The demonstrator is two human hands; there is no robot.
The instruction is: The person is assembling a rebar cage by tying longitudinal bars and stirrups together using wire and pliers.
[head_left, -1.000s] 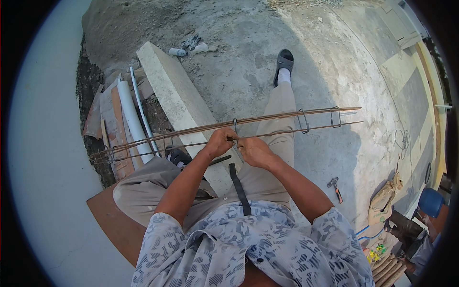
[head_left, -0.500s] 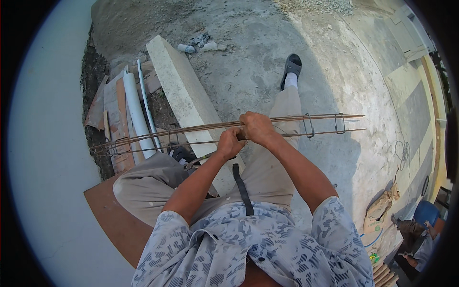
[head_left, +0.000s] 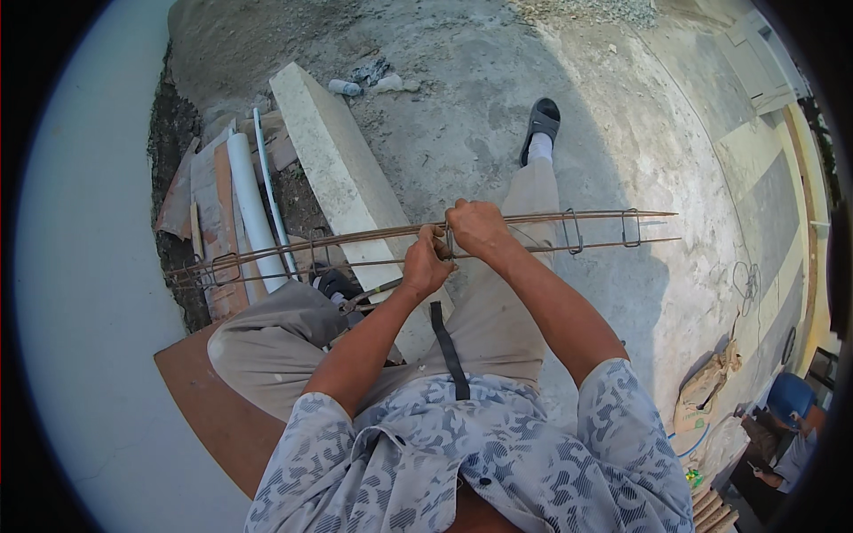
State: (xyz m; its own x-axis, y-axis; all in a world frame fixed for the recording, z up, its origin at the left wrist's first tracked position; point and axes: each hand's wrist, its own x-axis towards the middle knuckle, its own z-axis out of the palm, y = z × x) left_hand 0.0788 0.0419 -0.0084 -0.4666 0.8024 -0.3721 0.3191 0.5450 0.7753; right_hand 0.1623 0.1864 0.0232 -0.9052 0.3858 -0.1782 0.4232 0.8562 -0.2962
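Observation:
A long cage of thin rusty reinforcing rods runs crosswise in front of me, with bent wire stirrups around it at several places. My right hand is closed over the upper rods near the middle. Beside it, my left hand has its fingers bent around a stirrup where it meets the rods. Any tie wire in the fingers is too small to make out. A pair of pincers shows partly behind my left forearm, its handle near the wrist.
Under the cage lies a pale concrete beam. White pipes and boards lie to the left, by a white wall. A brown board is beside my left knee. At far right, another person is near a paper sack.
My left hand has moved slightly, its fingers now higher by the stirrup, which shows more plainly between my hands. My right hand stays almost in place. The person at far right has shifted.

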